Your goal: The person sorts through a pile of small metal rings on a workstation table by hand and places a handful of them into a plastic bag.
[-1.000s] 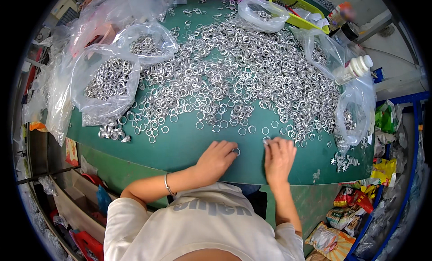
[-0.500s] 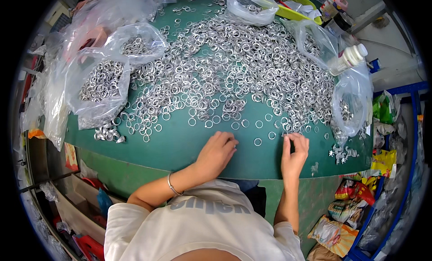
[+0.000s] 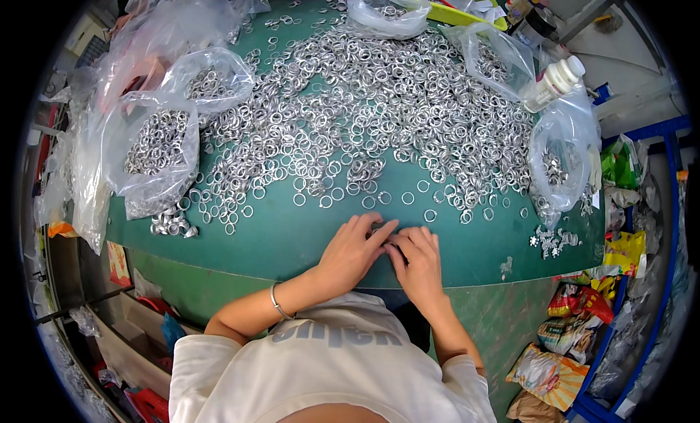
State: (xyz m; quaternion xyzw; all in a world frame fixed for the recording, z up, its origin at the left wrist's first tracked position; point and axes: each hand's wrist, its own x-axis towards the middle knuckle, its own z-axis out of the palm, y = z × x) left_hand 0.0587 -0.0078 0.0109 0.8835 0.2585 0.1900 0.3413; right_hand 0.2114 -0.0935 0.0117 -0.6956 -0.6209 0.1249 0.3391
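My left hand [image 3: 352,249] and my right hand [image 3: 418,261] meet just above the green table [image 3: 292,241], close to its near edge. Their fingers are bent and the fingertips press together. A small greyish bit shows between them, but the fingers hide most of it, so I cannot make out what it is. Just beyond the hands lie several loose silver metal rings [image 3: 407,198]. A wide heap of such rings [image 3: 437,95] spreads over the middle and far part of the table. A small upright-packed cluster of rings [image 3: 364,170] sits ahead of my left hand.
Clear plastic bags of rings stand at the left [image 3: 157,153], the far side [image 3: 390,14] and the right [image 3: 558,160]. A white bottle [image 3: 554,84] leans at the far right. Small metal pieces [image 3: 552,242] lie near the right edge. Blue shelving [image 3: 667,241] holds colourful packets.
My right hand has moved left, from the loose rings at the right, to meet my left hand. One loose ring near the front no longer shows. The whole view has shifted slightly.
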